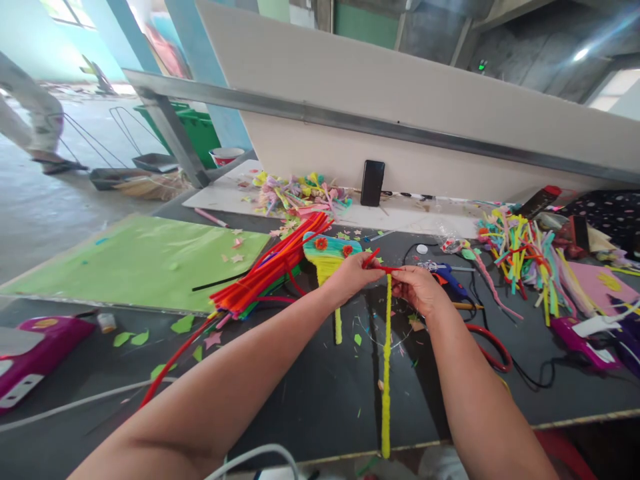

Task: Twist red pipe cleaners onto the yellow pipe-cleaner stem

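Between my two hands a short red pipe cleaner [384, 269] is stretched level, one end bent up past my left hand [354, 272]. My left fingers pinch it on the left; my right hand [414, 288] grips where it meets a long yellow pipe cleaner [387, 373], which hangs down toward the table's front edge. Behind my left hand lies a craft piece [323, 248], blue-green on top, yellow below, with two red-orange rosettes; my hand covers part of it. Farther left is a thick bundle of mostly red and orange pipe cleaners [273, 267].
A green sheet [135, 260] covers the left tabletop. Purple power strips [45, 353] lie at both sides. On the right are a blue glue gun [450, 280], scissors with red handles [495, 350] and a pile of cut pipe cleaners [525, 253]. A phone [373, 183] leans against the board.
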`<state>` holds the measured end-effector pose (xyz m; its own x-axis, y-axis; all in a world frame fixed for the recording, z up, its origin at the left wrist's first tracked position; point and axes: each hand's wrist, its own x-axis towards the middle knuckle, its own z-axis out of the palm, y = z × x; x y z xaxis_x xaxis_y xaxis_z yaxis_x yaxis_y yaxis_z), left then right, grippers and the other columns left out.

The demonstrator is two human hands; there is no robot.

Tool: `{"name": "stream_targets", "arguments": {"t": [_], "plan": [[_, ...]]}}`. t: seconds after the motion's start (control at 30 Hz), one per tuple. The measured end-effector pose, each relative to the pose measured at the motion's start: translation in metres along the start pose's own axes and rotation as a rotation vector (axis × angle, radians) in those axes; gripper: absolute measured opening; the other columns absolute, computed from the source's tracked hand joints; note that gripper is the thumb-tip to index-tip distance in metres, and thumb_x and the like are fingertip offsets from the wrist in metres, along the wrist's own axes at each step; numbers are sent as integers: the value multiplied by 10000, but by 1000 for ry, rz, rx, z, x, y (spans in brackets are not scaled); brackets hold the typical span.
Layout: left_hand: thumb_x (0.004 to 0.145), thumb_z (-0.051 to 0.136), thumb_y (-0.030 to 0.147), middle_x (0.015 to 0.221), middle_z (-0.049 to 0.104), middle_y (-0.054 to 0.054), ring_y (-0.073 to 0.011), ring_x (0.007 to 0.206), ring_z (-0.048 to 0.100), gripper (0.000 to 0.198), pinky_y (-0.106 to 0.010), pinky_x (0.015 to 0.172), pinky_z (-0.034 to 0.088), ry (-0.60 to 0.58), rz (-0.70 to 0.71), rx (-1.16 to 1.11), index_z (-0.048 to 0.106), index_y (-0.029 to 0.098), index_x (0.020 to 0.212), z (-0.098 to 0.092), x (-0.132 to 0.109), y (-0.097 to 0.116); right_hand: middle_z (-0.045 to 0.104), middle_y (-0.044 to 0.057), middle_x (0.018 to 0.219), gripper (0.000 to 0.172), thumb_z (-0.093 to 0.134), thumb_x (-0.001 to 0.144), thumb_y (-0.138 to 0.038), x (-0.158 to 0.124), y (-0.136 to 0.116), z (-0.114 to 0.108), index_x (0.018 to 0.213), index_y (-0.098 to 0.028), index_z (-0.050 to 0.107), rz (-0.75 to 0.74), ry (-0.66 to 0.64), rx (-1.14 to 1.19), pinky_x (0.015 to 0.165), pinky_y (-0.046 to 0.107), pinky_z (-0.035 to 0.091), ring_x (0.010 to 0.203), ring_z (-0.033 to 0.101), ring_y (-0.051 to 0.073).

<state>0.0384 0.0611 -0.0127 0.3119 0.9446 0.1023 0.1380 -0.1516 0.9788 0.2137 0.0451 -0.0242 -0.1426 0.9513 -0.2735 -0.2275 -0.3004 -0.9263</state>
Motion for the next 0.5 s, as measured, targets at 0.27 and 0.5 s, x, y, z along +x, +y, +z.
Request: {"name": "stream_targets", "arguments": {"t": [0.27,0.5], "plan": [[682,630,263,810,594,-3,-146,762,528,190,-237,698,391,72,230,407,591,178,847,-3,1,0,646,18,606,175,769,589,-256,2,2,-2,687,-144,677,0,-13,-4,503,237,440,476,529,95],[771,517,209,835,560,-29,-147,776,533,90,-239,709,395,70,391,660,605,202,791,-4,-7,2,614,-3,608,215,767,605,-295,0,1,-2,712,-142,659,-16,-48,-29,514,232,428,486,513,82]]}}
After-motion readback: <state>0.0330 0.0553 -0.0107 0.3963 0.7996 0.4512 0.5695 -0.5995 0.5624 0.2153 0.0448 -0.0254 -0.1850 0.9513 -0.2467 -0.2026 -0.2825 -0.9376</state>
